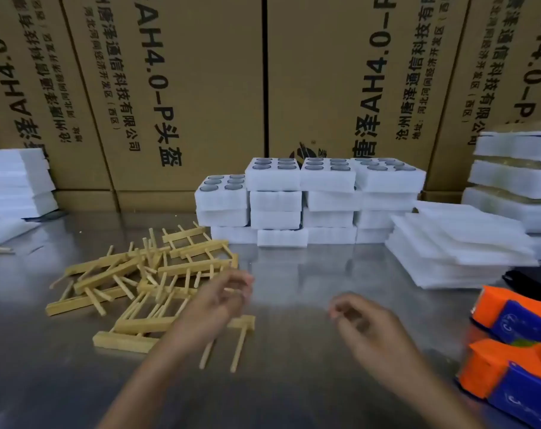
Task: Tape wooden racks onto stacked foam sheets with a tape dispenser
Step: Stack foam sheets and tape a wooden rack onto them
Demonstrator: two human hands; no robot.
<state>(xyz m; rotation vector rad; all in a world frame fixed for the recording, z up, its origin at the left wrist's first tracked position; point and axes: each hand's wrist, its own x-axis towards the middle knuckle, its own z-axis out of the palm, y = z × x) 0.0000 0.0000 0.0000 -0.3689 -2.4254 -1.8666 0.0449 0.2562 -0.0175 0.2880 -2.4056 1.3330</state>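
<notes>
- Your left hand hovers over the near edge of the wooden rack pile, fingers loosely curled; blur hides whether it pinches anything, probably nothing.
- Your right hand hangs empty, fingers relaxed, above the steel table.
- Lift one rack cleanly, untangling its pegs first.
- Flat foam sheets lie right, the orange tape dispensers nearer.
</notes>
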